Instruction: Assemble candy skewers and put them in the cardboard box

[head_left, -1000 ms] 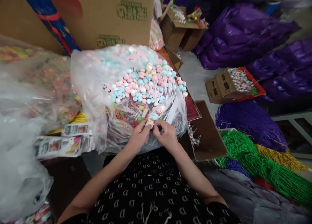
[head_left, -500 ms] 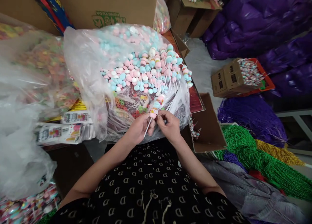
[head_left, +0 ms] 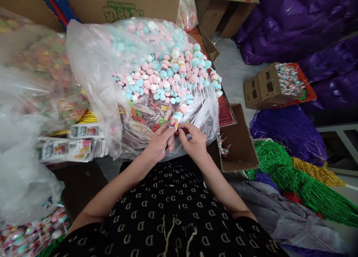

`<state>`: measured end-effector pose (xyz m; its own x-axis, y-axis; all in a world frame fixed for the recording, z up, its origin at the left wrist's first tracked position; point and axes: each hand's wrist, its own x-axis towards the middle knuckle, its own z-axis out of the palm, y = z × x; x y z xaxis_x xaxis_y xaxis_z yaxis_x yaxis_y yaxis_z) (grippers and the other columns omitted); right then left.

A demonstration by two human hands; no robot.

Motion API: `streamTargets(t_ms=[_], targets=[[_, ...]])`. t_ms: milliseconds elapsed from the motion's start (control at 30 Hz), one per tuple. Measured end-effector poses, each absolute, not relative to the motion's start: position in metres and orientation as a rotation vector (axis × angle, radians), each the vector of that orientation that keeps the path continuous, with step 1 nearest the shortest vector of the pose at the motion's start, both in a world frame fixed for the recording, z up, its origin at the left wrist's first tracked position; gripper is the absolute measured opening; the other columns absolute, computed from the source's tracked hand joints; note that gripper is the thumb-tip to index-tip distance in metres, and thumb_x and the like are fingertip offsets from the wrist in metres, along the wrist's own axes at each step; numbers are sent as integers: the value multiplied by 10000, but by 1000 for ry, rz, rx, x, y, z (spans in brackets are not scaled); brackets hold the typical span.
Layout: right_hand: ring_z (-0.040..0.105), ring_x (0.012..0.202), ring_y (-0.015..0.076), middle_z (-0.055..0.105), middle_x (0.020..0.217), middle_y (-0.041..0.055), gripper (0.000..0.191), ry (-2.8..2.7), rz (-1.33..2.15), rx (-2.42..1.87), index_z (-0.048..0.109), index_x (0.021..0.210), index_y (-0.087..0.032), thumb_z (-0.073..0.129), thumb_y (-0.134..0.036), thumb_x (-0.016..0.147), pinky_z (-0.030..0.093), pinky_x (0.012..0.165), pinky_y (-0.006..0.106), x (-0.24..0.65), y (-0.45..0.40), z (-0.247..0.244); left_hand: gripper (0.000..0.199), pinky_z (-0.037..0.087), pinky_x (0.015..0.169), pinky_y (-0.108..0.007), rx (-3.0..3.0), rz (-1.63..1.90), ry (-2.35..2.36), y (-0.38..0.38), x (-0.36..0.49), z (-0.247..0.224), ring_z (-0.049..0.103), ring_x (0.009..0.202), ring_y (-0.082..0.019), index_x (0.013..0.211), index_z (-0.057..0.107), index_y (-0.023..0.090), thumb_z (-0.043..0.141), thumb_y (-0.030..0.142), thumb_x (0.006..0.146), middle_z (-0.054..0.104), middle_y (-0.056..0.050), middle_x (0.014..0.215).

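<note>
A candy skewer (head_left: 178,114) with pink and pale blue pieces points away from me, in a clear wrapper with a colourful print near its lower end. My left hand (head_left: 161,142) is closed around that lower end, hiding most of the stick. The fingertips of my right hand (head_left: 192,139) pinch the wrapper's edge beside it. Beyond my hands, loose pink, blue and white candies (head_left: 145,78) lie in a big clear plastic bag (head_left: 89,59). Several finished-looking skewers (head_left: 181,66) rest on top of them, sticks toward me. Ring-shaped candies (head_left: 138,115) show under the plastic.
Printed packets (head_left: 65,149) lie at the left by another candy bag (head_left: 47,70). An open cardboard box (head_left: 242,141) stands right of the red table edge (head_left: 225,113). Farther right are a box of wrapped sweets (head_left: 263,87) and green strands (head_left: 279,167).
My left fingers have moved up over the skewer's lower end, covering the stick that showed before. The printed part of the wrapper has turned. The whole view has shifted slightly.
</note>
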<state>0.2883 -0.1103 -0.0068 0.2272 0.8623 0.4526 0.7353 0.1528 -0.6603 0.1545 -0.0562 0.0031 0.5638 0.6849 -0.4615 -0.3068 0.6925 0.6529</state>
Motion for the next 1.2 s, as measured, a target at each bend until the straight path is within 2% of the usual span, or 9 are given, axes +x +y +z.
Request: streamTargets(t_ms=[167,433,633,800,900,967,1067,1200], targets=[[743,835,186,773,907,64,194,-1591,111,-1628,721,1020,-218,538,-164,983,600,800,311,293,-107,-10,381,283,360,-213,570,603,743,-57,153,1,388,319,-77,1044,538,222,798,381,815,460,148,437],[632,628,148,683,702,7,163,-1677,-61,-1681,672,871,-219,543,-125,901,513,641,269,293,-101,-12,401,283,362,-208,611,621,757,-60,154,-4,392,315,-66,1044,539,218,813,405,819,452,155,441],[628,612,145,660,661,-7,176,-1748,-223,-1622,631,818,-234,528,-99,864,517,628,258,288,-109,-15,401,280,345,-216,626,670,805,-64,157,-10,362,302,-69,1015,567,209,825,440,812,429,154,427],[611,617,145,638,659,-4,176,-1767,-65,-1678,615,784,-236,523,-102,852,516,648,266,286,-117,-20,381,303,369,-218,633,617,822,-66,158,-13,384,333,-82,1109,617,179,773,423,861,429,135,438],[596,602,134,639,662,-8,157,-1684,102,-1667,603,771,-232,518,-122,842,511,628,257,286,-119,-17,274,333,387,-217,642,589,835,-65,157,-10,406,354,-86,1023,639,173,730,377,866,445,108,439],[589,590,123,654,681,-10,133,-1580,251,-1650,615,794,-223,522,-149,853,510,607,247,288,-119,-12,224,376,412,-223,642,565,789,-63,154,-6,475,391,-98,946,635,175,717,358,846,517,71,478],[578,582,110,667,716,-12,99,-1442,425,-1611,634,847,-209,544,-184,880,503,587,238,294,-119,-1,249,420,434,-238,621,503,639,-58,150,0,557,445,-120,887,619,180,717,401,828,608,23,560],[582,600,114,657,719,-18,92,-1443,421,-1576,627,848,-217,552,-177,883,512,613,250,296,-119,3,304,418,437,-232,600,480,585,-58,149,1,553,435,-114,936,590,199,756,431,831,596,49,551]])
